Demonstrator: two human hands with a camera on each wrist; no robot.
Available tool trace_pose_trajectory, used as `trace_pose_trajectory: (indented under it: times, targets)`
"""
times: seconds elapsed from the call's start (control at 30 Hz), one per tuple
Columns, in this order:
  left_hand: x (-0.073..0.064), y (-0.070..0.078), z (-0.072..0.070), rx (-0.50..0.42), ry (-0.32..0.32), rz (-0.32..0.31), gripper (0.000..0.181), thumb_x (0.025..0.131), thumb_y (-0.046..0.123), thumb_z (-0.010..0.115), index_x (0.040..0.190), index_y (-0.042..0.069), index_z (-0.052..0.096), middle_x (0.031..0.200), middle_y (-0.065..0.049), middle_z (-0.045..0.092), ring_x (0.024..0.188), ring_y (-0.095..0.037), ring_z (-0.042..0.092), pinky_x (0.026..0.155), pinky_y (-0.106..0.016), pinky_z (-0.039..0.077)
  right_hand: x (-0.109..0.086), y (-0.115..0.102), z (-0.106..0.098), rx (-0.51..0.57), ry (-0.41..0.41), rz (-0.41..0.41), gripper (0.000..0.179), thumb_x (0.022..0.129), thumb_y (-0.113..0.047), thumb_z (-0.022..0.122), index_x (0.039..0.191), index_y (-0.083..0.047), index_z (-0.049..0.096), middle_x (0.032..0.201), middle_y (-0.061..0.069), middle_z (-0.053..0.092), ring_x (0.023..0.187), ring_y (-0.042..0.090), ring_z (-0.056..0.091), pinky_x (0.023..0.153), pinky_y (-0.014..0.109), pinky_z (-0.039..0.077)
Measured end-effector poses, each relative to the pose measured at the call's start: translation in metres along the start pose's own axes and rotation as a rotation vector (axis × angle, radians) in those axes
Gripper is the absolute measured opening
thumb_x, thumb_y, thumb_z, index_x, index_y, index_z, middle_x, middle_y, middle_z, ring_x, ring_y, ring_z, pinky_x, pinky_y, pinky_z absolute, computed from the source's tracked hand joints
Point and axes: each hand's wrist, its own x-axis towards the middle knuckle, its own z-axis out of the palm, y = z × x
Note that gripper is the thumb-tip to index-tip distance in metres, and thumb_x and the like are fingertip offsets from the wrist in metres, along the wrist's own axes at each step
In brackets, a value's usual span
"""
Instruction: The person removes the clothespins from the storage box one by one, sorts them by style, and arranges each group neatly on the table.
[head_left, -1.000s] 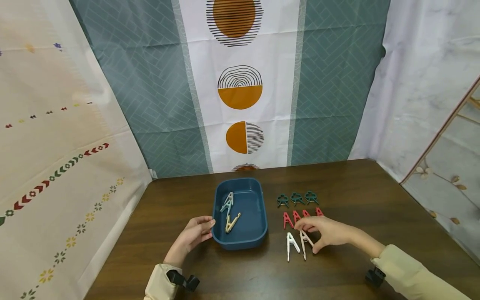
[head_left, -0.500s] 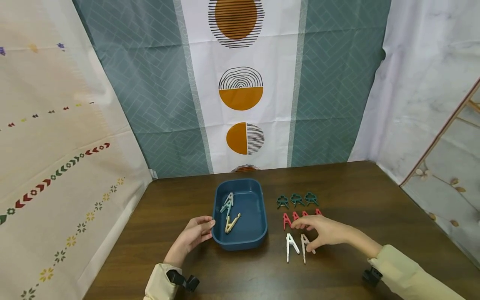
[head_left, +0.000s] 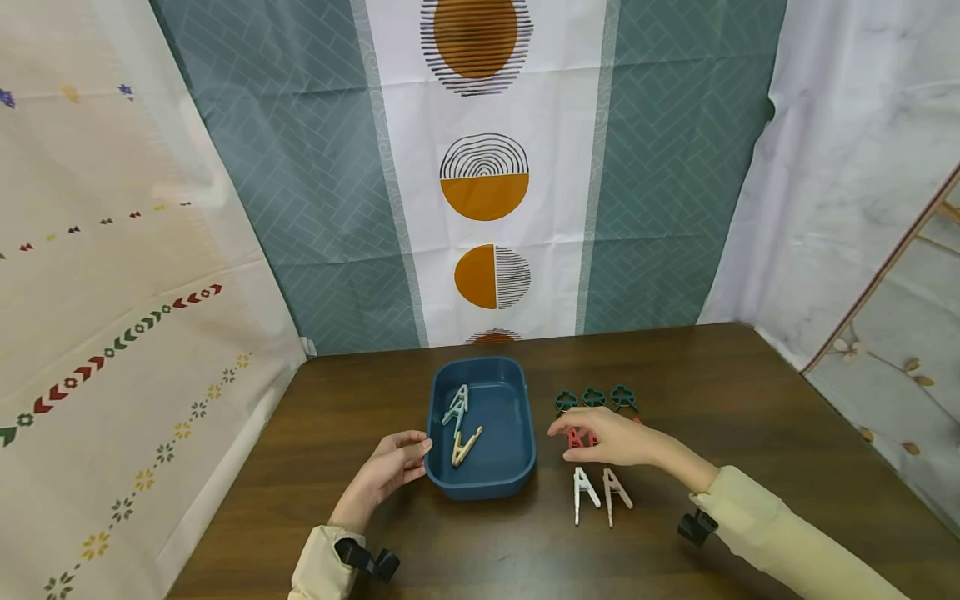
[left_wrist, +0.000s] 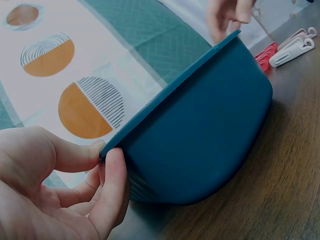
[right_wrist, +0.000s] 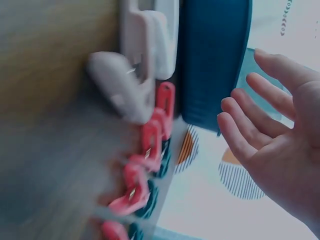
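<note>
My left hand [head_left: 386,467] pinches the left rim of a dark blue plastic bin [head_left: 501,433] between thumb and fingers; the left wrist view shows the grip close up. Inside the bin lie a whitish clothespin [head_left: 462,397], a pale blue clothespin [head_left: 453,414] and a cream-yellow clothespin [head_left: 465,447]. Right of the bin, my right hand [head_left: 618,440] hovers over a row of red clothespins [head_left: 575,439], partly hiding them. Its fingers are spread and hold nothing, as the right wrist view [right_wrist: 280,120] shows. In front stand a white clothespin [head_left: 584,490] and a pale pink clothespin [head_left: 617,493].
Several items line up on the dark wooden table [head_left: 480,550]. Behind the red row sit three dark green round clips [head_left: 594,397]. A patterned cloth [head_left: 491,175] hangs at the table's back edge, with pale cloths on both sides.
My right hand has left the pale pink clothespin, moving forward and left over the red row. That clothespin stays on the table. The left hand keeps its place on the bin.
</note>
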Motion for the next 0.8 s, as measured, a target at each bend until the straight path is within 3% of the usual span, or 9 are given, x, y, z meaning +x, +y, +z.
trace_pose_trajectory:
  times: [0.2, 0.5, 0.8]
  targets:
    - [0.0, -0.001, -0.001, 0.003, -0.001, 0.001, 0.032, 0.095, 0.016, 0.06, 0.117, -0.003, 0.047, 0.079, 0.002, 0.058, 0.067, -0.005, 0.06, 0.065, -0.02, 0.054, 0.035, -0.008, 0.0, 0.071, -0.009, 0.002, 0.032, 0.094, -0.021, 0.063, 0.124, -0.01, 0.06, 0.121, 0.007, 0.063, 0.107, 0.027, 0.063, 0.09, 0.036, 0.054]
    - [0.0, 0.001, 0.0, 0.005, -0.008, 0.008, 0.03, 0.095, 0.016, 0.06, 0.115, -0.002, 0.048, 0.078, 0.003, 0.056, 0.067, -0.006, 0.057, 0.065, -0.019, 0.053, 0.076, -0.012, 0.006, 0.112, -0.026, 0.019, 0.037, 0.091, -0.015, 0.067, 0.127, -0.009, 0.058, 0.127, 0.008, 0.062, 0.113, 0.03, 0.06, 0.095, 0.035, 0.052]
    - [0.0, 0.001, 0.0, 0.004, -0.001, -0.003, 0.03, 0.096, 0.016, 0.06, 0.115, -0.002, 0.048, 0.077, 0.003, 0.055, 0.066, -0.006, 0.056, 0.065, -0.019, 0.054, 0.103, -0.008, 0.018, 0.211, -0.148, 0.063, 0.049, 0.089, -0.007, 0.068, 0.134, -0.005, 0.05, 0.133, 0.019, 0.056, 0.123, 0.035, 0.054, 0.102, 0.046, 0.046]
